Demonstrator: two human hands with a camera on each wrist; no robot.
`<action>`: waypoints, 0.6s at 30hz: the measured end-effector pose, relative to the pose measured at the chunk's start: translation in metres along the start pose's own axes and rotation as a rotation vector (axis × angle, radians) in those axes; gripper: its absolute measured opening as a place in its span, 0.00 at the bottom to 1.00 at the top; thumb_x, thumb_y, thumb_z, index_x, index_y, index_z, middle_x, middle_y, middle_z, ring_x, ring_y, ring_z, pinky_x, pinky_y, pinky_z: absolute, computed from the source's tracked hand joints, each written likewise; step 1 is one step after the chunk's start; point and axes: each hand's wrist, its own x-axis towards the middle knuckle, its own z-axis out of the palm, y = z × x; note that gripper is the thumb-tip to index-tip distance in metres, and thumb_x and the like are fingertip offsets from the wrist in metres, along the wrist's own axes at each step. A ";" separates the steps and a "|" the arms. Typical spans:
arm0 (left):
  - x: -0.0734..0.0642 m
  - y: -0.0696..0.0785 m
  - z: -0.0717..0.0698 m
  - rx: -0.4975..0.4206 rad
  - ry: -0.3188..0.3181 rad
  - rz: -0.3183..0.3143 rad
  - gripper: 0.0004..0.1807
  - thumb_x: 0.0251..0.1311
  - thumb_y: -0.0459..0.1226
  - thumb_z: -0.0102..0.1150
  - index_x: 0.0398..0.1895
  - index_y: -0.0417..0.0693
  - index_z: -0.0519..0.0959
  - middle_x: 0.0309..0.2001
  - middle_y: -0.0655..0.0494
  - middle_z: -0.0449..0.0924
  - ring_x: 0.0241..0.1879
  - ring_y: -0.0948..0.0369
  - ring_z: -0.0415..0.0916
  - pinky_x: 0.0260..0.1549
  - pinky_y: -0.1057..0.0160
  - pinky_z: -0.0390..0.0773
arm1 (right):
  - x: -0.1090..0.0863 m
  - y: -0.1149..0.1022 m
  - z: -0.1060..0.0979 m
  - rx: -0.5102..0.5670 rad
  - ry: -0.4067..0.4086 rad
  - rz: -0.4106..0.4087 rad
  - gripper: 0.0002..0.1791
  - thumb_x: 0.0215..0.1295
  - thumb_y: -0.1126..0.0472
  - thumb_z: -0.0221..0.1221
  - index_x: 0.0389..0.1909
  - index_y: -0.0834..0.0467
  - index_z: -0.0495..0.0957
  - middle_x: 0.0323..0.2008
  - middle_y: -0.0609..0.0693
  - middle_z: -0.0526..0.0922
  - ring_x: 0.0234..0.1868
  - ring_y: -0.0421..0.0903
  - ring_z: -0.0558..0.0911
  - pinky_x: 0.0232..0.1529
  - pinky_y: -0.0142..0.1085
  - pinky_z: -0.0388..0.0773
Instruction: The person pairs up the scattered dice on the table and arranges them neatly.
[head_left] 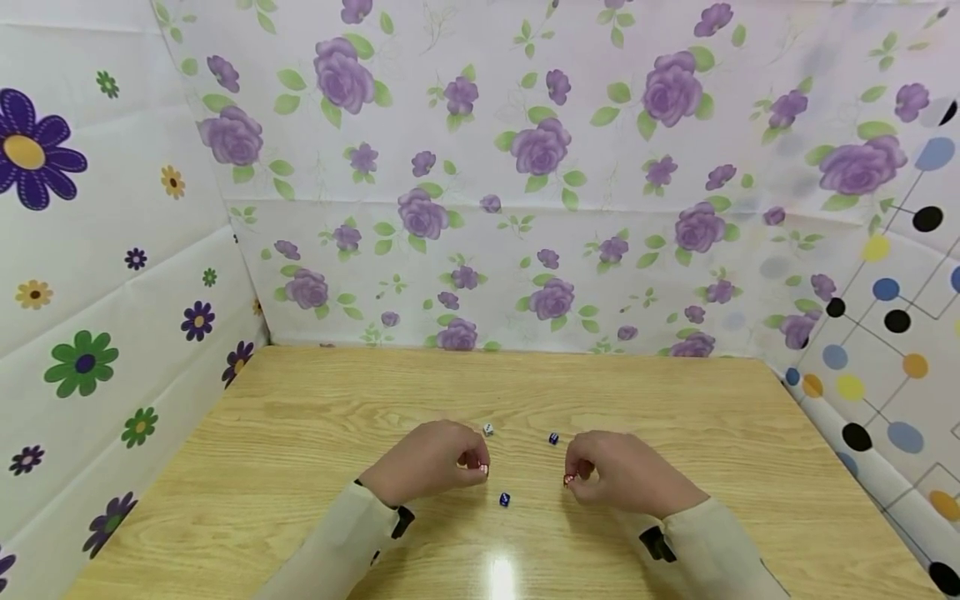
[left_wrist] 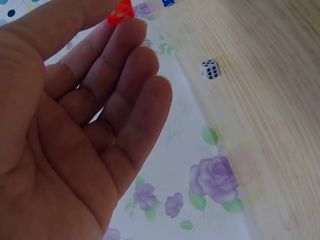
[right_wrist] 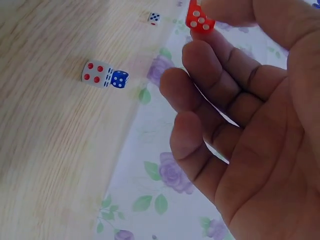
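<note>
My left hand (head_left: pixel 441 458) pinches a red die (left_wrist: pixel 121 13) between thumb and fingertips, just above the table. Likewise, my right hand (head_left: pixel 618 473) holds another red die (right_wrist: pixel 200 18) between its thumb and index finger. A white die (head_left: pixel 488 429) lies beyond the left fingertips. Near the right hand's far side is a blue die (head_left: pixel 553 437). Between the hands, closer to me, sits a second blue die (head_left: pixel 505 499). The right wrist view also shows a white die with red pips (right_wrist: pixel 95 73) beside a blue die (right_wrist: pixel 119 79); my right hand seems to hide that white die from the head view.
The wooden table (head_left: pixel 360 392) ends at a floral cloth (head_left: pixel 480 275) hanging behind it. Patterned cloths hang at the left (head_left: pixel 127 333) and right (head_left: pixel 885 400) sides. Light glares off the table's near part.
</note>
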 end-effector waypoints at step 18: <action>0.000 0.012 0.010 0.006 -0.141 0.042 0.04 0.63 0.41 0.71 0.32 0.62 0.86 0.30 0.77 0.78 0.30 0.76 0.74 0.37 0.72 0.77 | 0.003 -0.001 0.010 0.125 -0.169 -0.041 0.10 0.66 0.61 0.68 0.30 0.41 0.81 0.29 0.30 0.77 0.28 0.31 0.74 0.33 0.30 0.75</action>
